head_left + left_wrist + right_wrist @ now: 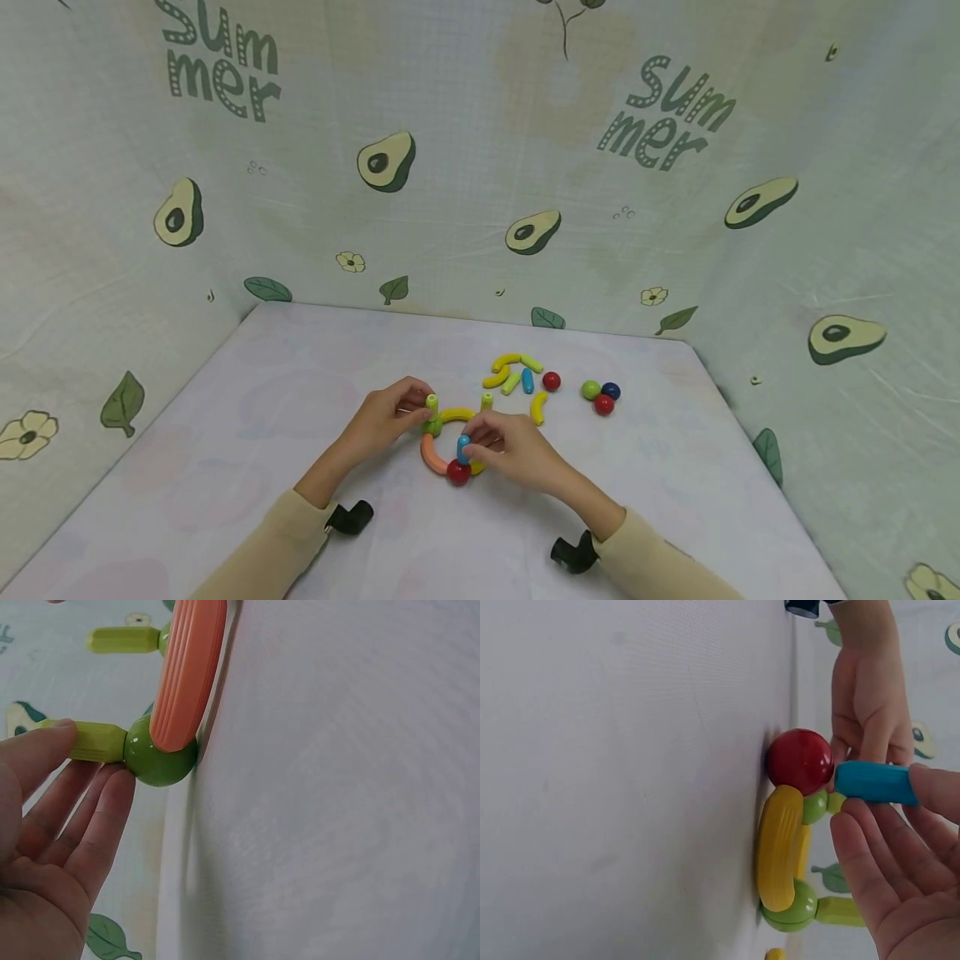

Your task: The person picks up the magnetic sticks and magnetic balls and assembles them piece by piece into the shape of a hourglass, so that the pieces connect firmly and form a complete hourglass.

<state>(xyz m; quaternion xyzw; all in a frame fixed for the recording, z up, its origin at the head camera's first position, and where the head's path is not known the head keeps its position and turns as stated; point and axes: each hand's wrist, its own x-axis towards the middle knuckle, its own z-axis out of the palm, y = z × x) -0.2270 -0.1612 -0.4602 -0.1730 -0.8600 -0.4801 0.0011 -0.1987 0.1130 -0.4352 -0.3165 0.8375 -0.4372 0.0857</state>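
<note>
Orange, one bar (432, 456); yellow, two bars (457, 414). Head view: with balls at the corners these appear to close a ring on the table (225, 500), between my hands. Green rods (432, 402), two, upright on it. My left hand (386, 417) pinches the left one; my right hand (513, 450), apart from the left, holds a blue rod (463, 450) upright over the near red ball (459, 472). Beyond my hands, not joined to the ring: three loose yellow bars (496, 378), three loose rods (527, 381), four loose balls (591, 389).

Left wrist view: thumb and fingers about the rod, which meets a green ball (154, 766); orange bar against that ball.

Right wrist view: blue rod between thumb and fingers, end at the red ball; whether seated, I cannot tell. My judgement: ring done, two uprights placed, the third unfinished.
</note>
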